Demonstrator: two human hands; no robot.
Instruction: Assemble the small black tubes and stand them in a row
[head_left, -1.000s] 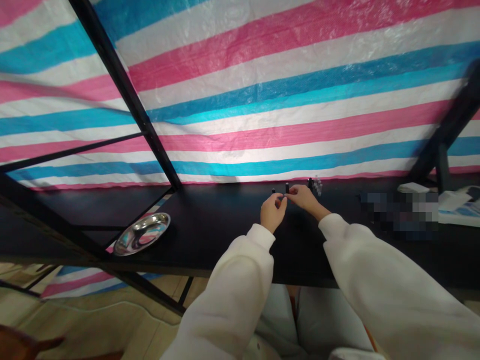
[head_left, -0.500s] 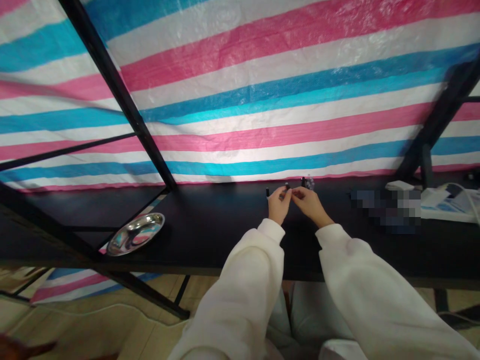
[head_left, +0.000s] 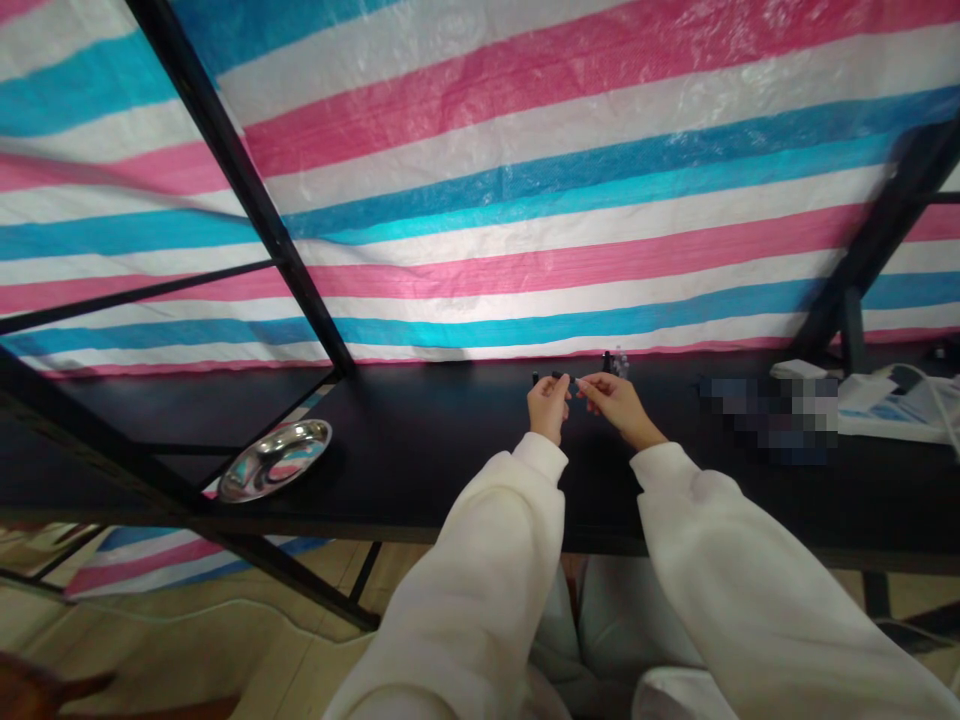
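Over the black table my left hand (head_left: 549, 408) is closed in a pinch on a small dark stick-like piece (head_left: 565, 377). The fingertips of my right hand (head_left: 613, 404) are pinched together at the right end of that piece; something small and pale shows at their tips, too tiny to name. Just behind my left hand a short black upright thing (head_left: 535, 379) pokes up, its lower part hidden. Beyond my right hand stand another black upright piece (head_left: 607, 361) and a clear, knobbly item (head_left: 621, 362).
A shiny metal dish (head_left: 319, 436) lies at the left of the black table (head_left: 420, 455). On the right are a blurred-out dark item (head_left: 772, 415), a white box (head_left: 799, 371) and a white power strip (head_left: 892, 425) with a cable. Black frame bars (head_left: 247, 190) and a striped sheet (head_left: 540, 180) stand behind.
My hands have drawn slightly apart, the left one shifting a little left. The dark piece now shows more clearly between the fingertips. The view has tilted slightly.
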